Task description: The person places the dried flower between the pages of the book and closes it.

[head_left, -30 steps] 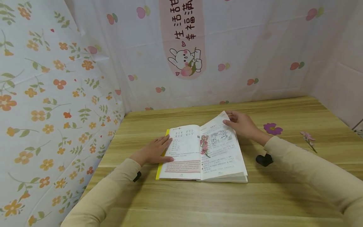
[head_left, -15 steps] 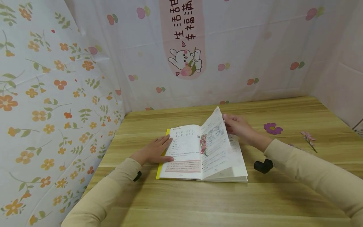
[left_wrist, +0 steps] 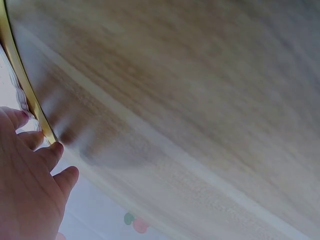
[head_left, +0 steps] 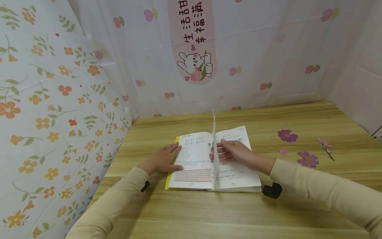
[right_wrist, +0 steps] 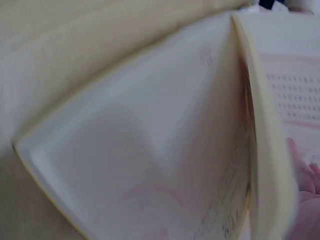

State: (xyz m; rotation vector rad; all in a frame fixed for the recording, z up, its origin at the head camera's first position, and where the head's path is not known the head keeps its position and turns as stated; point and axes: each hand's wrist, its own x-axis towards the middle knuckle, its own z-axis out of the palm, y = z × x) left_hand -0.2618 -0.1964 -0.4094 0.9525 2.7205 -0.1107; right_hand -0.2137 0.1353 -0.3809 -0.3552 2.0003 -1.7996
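Observation:
An open book (head_left: 191,152) with a yellow cover edge lies flat on the wooden table. My left hand (head_left: 162,159) rests on its left page, fingers spread across the yellow edge; the left wrist view shows these fingertips at the cover (left_wrist: 31,95). One page (head_left: 214,156) stands nearly upright at the spine, seen almost edge-on. My right hand (head_left: 237,153) is on its right side, fingers extended against the back of it. Part of a pink flower sprig (head_left: 211,154) shows left of the raised page, near the spine. The right wrist view shows the raised page (right_wrist: 265,125) blurred.
Right of the book lie two purple flowers (head_left: 287,135) (head_left: 307,159), a small pink flower (head_left: 283,152) and a pink sprig with a stem (head_left: 326,148). Patterned cloth (head_left: 253,49) hangs behind the wooden table (head_left: 191,212) and along its left side.
My right hand has moved left, lifting the page from the right side to nearly upright and uncovering the page beneath. It went from gripping the page's edge to extended fingers behind it. Left hand is unmoved.

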